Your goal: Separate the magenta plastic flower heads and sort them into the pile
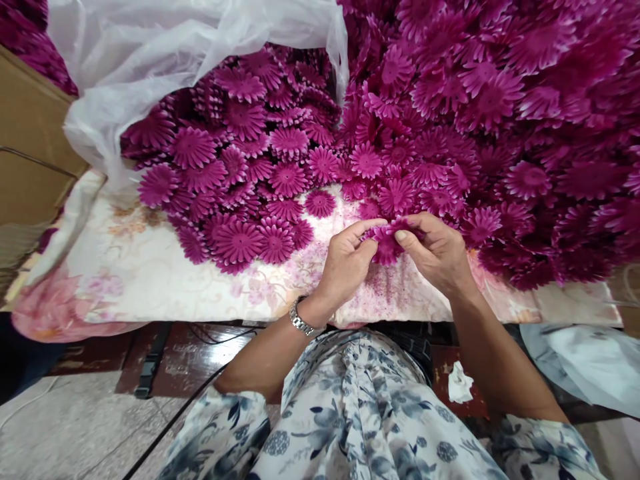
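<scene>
Between my two hands is a magenta artificial flower head (387, 248) with pale petal tips, held just above the cloth near the table's front edge. My left hand (349, 261), with a metal watch on the wrist, pinches its left side between thumb and fingers. On the other side, my right hand (436, 252) grips the petals, thumb on top. My fingers partly cover the flower, so I cannot tell whether it is one layer or several. A loose flower head (320, 203) lies flat on the cloth just beyond my left hand.
A big heap of magenta flower heads (480, 113) fills the right and back. Stacked ones (240, 240) spill from a white plastic bag (135, 60) at left. The floral cloth (150, 280) covers the table. A cardboard box (35, 133) stands far left; a pale plastic bag (595, 363) hangs at right.
</scene>
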Motion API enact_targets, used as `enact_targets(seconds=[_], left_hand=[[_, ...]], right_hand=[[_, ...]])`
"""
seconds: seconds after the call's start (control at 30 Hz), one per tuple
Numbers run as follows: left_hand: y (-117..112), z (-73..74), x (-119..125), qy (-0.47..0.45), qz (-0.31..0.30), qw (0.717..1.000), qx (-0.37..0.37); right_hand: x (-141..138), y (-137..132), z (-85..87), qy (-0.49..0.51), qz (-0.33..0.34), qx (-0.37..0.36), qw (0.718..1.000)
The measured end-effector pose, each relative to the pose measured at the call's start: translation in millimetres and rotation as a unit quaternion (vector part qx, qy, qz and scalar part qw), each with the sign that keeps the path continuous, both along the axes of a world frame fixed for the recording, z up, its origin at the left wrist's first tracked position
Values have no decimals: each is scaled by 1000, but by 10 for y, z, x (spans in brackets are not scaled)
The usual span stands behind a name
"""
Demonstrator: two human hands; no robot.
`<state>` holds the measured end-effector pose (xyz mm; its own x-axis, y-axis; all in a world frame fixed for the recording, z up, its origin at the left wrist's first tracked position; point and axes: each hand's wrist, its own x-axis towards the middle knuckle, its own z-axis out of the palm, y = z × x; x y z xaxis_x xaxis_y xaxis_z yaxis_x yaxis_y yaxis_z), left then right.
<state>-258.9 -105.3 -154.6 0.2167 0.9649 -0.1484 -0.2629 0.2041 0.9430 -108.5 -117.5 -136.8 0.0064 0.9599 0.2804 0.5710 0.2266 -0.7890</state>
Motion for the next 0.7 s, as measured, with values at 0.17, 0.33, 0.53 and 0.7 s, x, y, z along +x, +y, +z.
enact_targets(seconds=[0.17, 0.33, 0.53, 0.7], left_hand=[[-8, -4, -15, 10, 5, 1000, 11], [0, -17, -18, 17, 38, 999, 29], [9, 5, -24, 5, 55, 998, 24], [28, 68, -18, -44, 119, 992, 0]], right_hand=[[4, -34, 51, -13, -25, -21, 999], [26, -74, 86, 49, -29, -71, 996], [60, -79, 73, 85, 1, -73, 994], [67, -87, 37, 68, -28, -43, 996]])
